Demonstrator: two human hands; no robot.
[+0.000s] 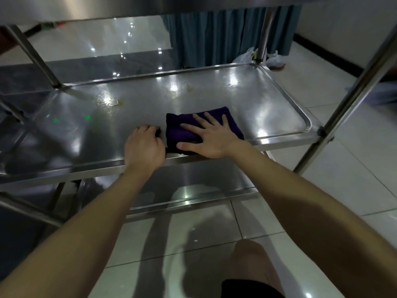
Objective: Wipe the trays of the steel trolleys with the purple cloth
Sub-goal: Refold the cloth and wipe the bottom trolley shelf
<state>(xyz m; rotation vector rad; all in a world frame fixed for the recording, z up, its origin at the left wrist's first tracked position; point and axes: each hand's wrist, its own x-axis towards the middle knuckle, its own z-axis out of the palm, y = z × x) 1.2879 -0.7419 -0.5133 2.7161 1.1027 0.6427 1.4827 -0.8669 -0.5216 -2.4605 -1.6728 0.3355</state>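
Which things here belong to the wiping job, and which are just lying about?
Job: purple cloth; middle tray; right hand, flat on the cloth; left hand, beside it.
Lying about: plastic bags on the floor; blue curtain.

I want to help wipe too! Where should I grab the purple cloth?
Probably pinch the purple cloth by its far right corner, from above: it lies folded flat on the tray, the right hand presses its near part, and that corner is bare.

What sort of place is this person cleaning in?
Probably a clinic or canteen service room, though I can't be sure. A steel trolley with stacked trays stands on a glossy tiled floor, and a long blue-green curtain hangs behind it.
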